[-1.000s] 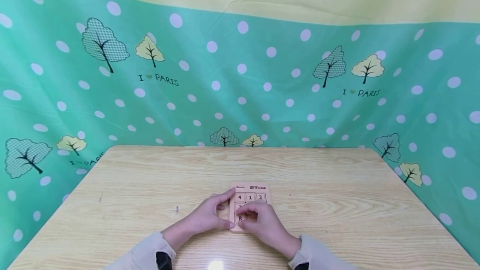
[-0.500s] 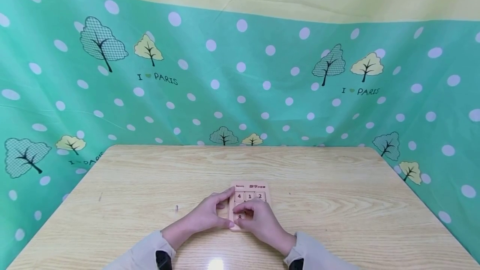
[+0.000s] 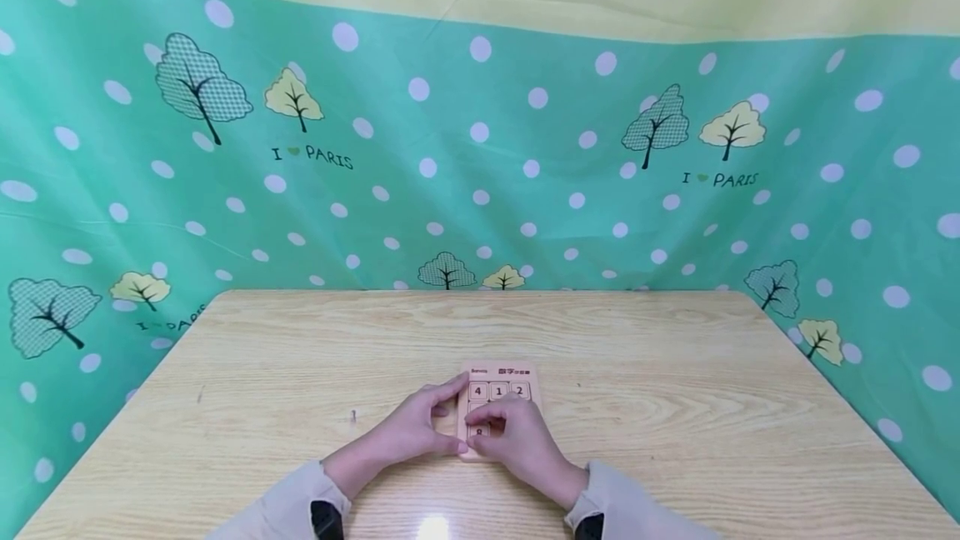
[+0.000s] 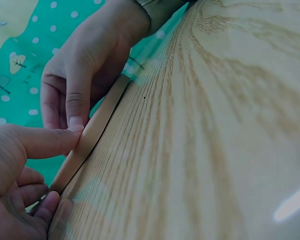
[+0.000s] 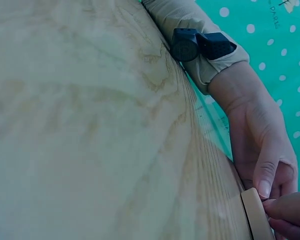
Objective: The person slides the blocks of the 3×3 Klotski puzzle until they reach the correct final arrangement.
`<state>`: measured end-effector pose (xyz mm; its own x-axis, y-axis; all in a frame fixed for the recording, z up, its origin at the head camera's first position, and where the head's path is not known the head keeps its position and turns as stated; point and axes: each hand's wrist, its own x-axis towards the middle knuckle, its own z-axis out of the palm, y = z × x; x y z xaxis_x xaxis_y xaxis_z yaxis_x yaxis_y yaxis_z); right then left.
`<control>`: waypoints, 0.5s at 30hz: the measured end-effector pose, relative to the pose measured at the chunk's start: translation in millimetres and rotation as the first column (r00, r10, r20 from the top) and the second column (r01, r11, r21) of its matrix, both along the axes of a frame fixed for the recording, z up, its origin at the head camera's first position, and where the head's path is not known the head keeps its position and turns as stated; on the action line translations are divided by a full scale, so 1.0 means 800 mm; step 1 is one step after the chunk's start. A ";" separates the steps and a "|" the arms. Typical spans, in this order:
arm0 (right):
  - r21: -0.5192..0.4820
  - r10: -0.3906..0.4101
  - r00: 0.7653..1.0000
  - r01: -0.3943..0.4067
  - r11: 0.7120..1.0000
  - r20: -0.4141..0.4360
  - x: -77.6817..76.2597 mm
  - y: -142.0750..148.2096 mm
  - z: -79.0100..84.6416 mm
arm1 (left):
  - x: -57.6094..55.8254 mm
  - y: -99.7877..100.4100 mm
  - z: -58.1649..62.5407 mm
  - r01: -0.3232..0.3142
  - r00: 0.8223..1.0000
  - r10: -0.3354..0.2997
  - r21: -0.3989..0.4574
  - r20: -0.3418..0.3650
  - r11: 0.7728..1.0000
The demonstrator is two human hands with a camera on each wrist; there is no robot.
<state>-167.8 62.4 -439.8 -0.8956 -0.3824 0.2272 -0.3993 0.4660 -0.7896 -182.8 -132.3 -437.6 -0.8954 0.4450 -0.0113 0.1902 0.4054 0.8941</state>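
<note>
A pale wooden number slide puzzle lies flat near the table's front, its top row reading 4, 1, 2. My left hand holds the puzzle's left side, forefinger at the upper part and thumb by the lower corner. Over the lower rows is my right hand, its thumb and forefinger curled together around the number 8 tile. That hand covers most of the middle and bottom rows. In the left wrist view the puzzle's near edge shows, with both thumbs at it.
The wood-grain table extends around the puzzle on all sides. A small dark mark shows left of the hands. Behind the table hangs a green polka-dot cloth with printed trees.
My right thumb and forefinger have shifted slightly left across the tiles, and more of the 8 is now covered. The left hand keeps its place on the puzzle's side.
</note>
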 end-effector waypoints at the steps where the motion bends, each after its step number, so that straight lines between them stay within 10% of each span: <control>1: 0.003 -0.003 1.000 0.003 1.000 -0.013 0.001 0.000 0.000 | 0.000 0.000 0.000 0.002 1.000 -0.002 0.001 0.000 1.000; 15: 0.044 -0.010 0.997 0.014 0.999 -0.075 0.004 -0.001 0.000 | 0.000 0.000 -0.001 0.011 1.000 -0.011 -0.003 -0.002 1.000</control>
